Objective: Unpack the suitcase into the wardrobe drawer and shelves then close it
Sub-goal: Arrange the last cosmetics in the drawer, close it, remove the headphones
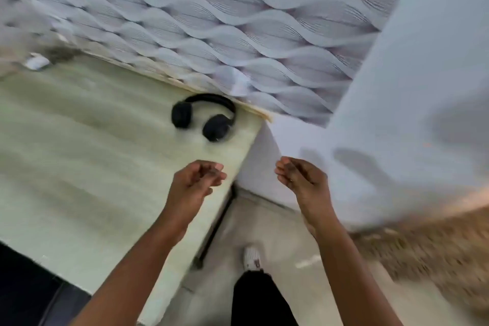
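Both hands are held out in front of the person, and both are empty. The left hand (197, 180) hangs above the right edge of a pale table (79, 167), its fingers loosely curled and grasping nothing. The right hand (301, 180) floats beside it over the gap between table and wall, fingers also relaxed and bent, holding nothing.

The black headphones (203, 116) lie on the table at about twelve o'clock from the left hand, near but not touching it, and at about ten o'clock from the right hand. Nothing stands between the hands and the headphones. They rest close to the far edge of the table, just beside the wall with a grey wave pattern (238, 21).

At about ten o'clock, far on the table, lies a small white object (37, 62), too blurred to name. Below the hands I see a dark table leg (217, 225), a white shoe (252, 258) and a black trouser leg (259, 299) on the light floor. At three o'clock stands a plain white surface (423, 74).

The headphones are matte black, with two round ear cups and a curved band. No suitcase or wardrobe is visible.
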